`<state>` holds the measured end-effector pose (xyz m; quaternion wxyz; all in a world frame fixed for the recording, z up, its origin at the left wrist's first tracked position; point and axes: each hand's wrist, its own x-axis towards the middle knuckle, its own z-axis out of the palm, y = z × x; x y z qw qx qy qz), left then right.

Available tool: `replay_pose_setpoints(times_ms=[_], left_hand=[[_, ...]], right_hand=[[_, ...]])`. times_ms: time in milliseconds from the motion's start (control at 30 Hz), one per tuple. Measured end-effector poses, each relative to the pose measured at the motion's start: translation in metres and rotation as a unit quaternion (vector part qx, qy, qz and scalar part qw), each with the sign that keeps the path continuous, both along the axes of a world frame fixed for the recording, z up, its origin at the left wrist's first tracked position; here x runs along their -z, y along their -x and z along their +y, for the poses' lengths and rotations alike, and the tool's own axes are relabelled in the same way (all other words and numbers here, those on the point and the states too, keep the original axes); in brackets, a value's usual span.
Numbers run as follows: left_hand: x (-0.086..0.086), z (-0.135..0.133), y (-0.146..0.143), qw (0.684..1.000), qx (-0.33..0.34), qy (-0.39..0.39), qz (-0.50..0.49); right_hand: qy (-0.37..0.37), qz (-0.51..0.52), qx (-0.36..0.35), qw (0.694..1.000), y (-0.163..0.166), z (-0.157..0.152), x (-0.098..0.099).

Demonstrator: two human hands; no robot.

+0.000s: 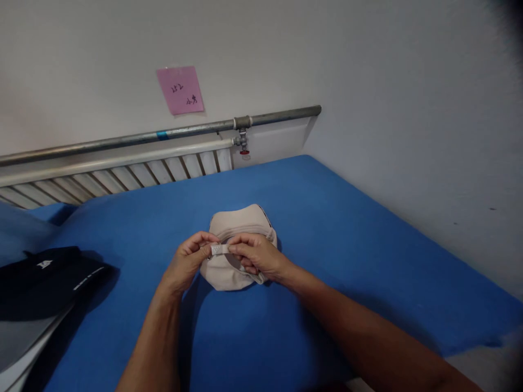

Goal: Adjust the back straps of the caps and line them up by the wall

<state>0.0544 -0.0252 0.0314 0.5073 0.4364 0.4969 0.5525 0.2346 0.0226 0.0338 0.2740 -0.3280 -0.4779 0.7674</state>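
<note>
A beige baseball cap (229, 275) lies on the blue-covered table, its brim (237, 219) toward the wall. Across its back opening runs a light adjustment strap (218, 249). My left hand (190, 258) pinches the strap's left end between thumb and fingers. On the other side, my right hand (255, 253) grips the strap with thumb and forefinger, the remaining fingers curled over the cap's opening. Part of the cap's right side is hidden behind my right hand.
Dark caps (49, 280) are stacked at the left edge, with grey and white brims below. A white radiator (155, 171), a metal pipe (122, 142) and a red-handled valve (244, 152) line the back wall. A pink note (180, 90) hangs above.
</note>
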Motion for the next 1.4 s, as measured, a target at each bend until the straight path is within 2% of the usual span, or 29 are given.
replay_pose_setpoints(times_ms=[167, 400, 767, 900, 1067, 1200, 1400], left_hand=[[0.001, 0.0, 0.001, 1.0, 0.002, 0.005, -0.019], [0.002, 0.001, 0.001, 1.0, 0.0, 0.006, -0.021], [0.003, 0.002, -0.003, 1.0, 0.007, 0.008, 0.009], [0.003, 0.002, -0.003, 0.999, 0.011, 0.008, 0.031], [0.004, 0.0, 0.002, 1.0, 0.008, 0.001, 0.001], [0.003, -0.001, 0.0, 1.0, 0.024, -0.011, -0.004], [0.0, -0.002, -0.006, 0.999, 0.032, -0.009, -0.001]], right_hand=[[-0.062, -0.03, 0.017, 0.997, 0.002, -0.003, -0.002], [-0.086, -0.032, 0.047, 0.995, 0.004, -0.007, -0.002], [-0.066, -0.005, 0.051, 0.996, 0.012, -0.013, 0.006], [-0.066, -0.003, 0.055, 0.996, 0.011, -0.013, 0.003], [-0.077, -0.041, 0.04, 0.995, 0.005, -0.006, -0.004], [-0.051, 0.006, 0.039, 0.998, 0.001, -0.001, -0.002], [-0.084, 0.005, 0.01, 0.996, -0.002, -0.001, -0.005]])
